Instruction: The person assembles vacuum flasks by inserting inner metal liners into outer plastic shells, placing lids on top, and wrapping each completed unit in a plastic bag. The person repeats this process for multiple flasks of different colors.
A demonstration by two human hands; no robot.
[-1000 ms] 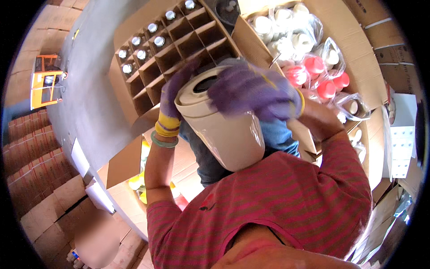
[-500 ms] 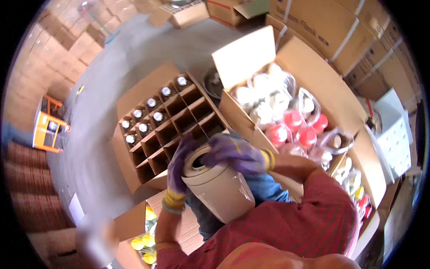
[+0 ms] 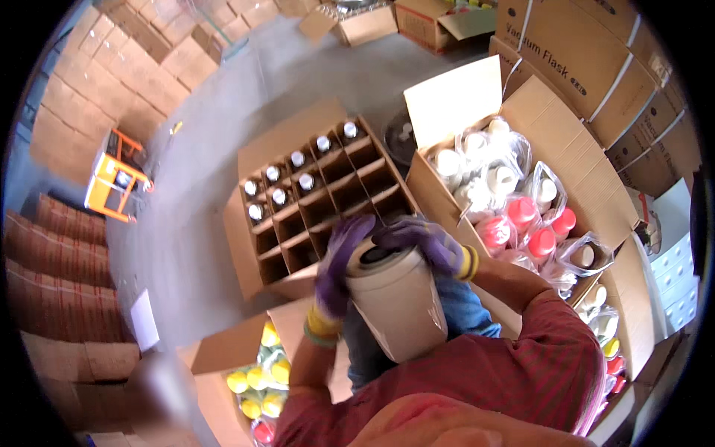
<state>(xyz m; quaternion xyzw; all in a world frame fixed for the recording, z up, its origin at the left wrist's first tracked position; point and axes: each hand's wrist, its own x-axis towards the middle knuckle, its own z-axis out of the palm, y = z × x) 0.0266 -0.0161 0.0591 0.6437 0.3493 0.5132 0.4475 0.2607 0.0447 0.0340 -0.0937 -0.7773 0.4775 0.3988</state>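
Between my hands stands a cream cylindrical flask body (image 3: 398, 313), its round mouth facing up and dark inside. It rests at my lap, against my jeans. My left hand (image 3: 339, 261), in a purple glove with a yellow cuff, is wrapped round the left side of its top. My right hand (image 3: 432, 242), gloved the same way, curls over the far right of the rim, its fingertips partly hidden. Just beyond my hands is a divided carton (image 3: 238, 249); silver-capped bottles (image 3: 298, 158) fill some of its cells, while others hold none.
An open carton (image 3: 439, 190) of bagged white and red-topped flasks (image 3: 521, 212) stands at right. A smaller carton (image 3: 212, 350) with yellow-capped items (image 3: 257, 378) sits at lower left. Stacked boxes (image 3: 566, 59) rise behind. An orange-framed cart (image 3: 112, 182) stands far left on grey floor (image 3: 186, 208).
The view has shifted, so the scene sits further right and the lower-left carton shows more. Both hands stay on the flask body, whose dark mouth now shows more fully between them.
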